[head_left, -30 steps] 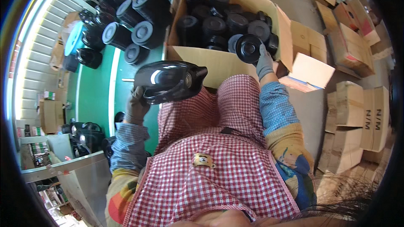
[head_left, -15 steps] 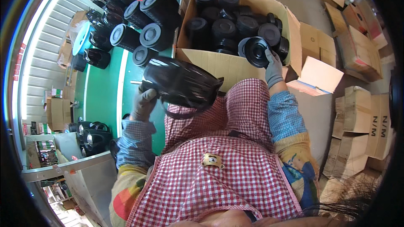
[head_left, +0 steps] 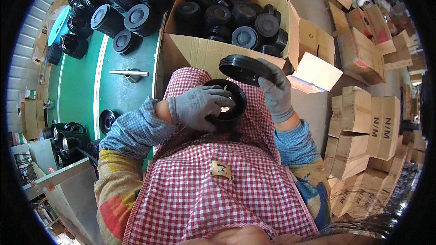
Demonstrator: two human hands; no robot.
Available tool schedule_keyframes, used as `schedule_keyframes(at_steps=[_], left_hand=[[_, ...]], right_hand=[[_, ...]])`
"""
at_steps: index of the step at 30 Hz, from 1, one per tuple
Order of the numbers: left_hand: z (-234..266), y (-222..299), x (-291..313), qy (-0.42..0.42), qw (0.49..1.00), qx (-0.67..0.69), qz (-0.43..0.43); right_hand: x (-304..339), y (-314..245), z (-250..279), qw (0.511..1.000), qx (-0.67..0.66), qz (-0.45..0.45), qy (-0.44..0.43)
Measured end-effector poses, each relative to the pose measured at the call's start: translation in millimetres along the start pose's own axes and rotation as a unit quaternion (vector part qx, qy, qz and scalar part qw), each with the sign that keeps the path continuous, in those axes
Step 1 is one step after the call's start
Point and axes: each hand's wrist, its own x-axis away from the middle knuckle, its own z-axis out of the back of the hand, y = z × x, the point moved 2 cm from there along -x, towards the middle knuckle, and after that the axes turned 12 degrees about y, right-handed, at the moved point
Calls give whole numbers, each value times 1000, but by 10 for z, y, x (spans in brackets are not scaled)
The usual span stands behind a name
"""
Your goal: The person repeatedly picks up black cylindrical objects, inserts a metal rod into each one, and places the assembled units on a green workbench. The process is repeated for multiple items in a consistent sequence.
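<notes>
A black jug (head_left: 240, 104) with a handle, seen earlier, stands between my knees with a round open end up. Something shiny and metallic shows inside, partly covered by my hand. My left hand (head_left: 197, 106), in a grey glove, lies across this opening, fingers stretched over it and thumb apart. Just above and to the right, my right hand (head_left: 276, 91), also gloved, grips a round black cap (head_left: 245, 69) by its edge. The cap is tilted and apart from the jug. My left fingertips are partly lost inside the opening.
Beyond my knees a cardboard box (head_left: 175, 41) holds many round black caps. On the green bench (head_left: 81, 79) to the left are stacks of caps (head_left: 141, 20), black jugs (head_left: 75, 45) and a metal T-shaped piece (head_left: 129, 73). Cartons (head_left: 359, 118) stand on the right.
The jug has swung from lying sideways at my left to standing between my knees. My left hand moved onto its opening. My right hand brought the cap from the box toward the jug.
</notes>
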Motion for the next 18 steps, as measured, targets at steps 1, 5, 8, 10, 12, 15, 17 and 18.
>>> schedule_keyframes(at_steps=[1, 5, 8, 10, 12, 15, 17, 18], left_hand=[[38, -44, -6, 17, 998, 62, 12], [104, -195, 92, 154, 979, 134, -8], [201, -109, 150, 214, 972, 49, 81], [210, -39, 145, 217, 960, -66, 165], [166, -12, 23, 167, 949, -183, 194], [170, 3, -274, -8, 932, -241, 270], [152, -44, -349, -69, 929, -263, 250], [164, -66, -374, -101, 925, -275, 240]], right_hand=[[0, -3, -16, 1000, -8, 3, -5], [-21, -16, -112, 1000, 0, 20, 19], [-16, -20, -193, 998, 35, 38, 20], [-25, 27, -192, 999, 32, 43, -2], [-32, 76, -203, 999, 19, 35, 3], [-73, 143, -203, 999, -28, 11, 29], [-96, 174, -195, 998, -59, 6, 27], [-95, 175, -207, 998, -62, 8, 32]])
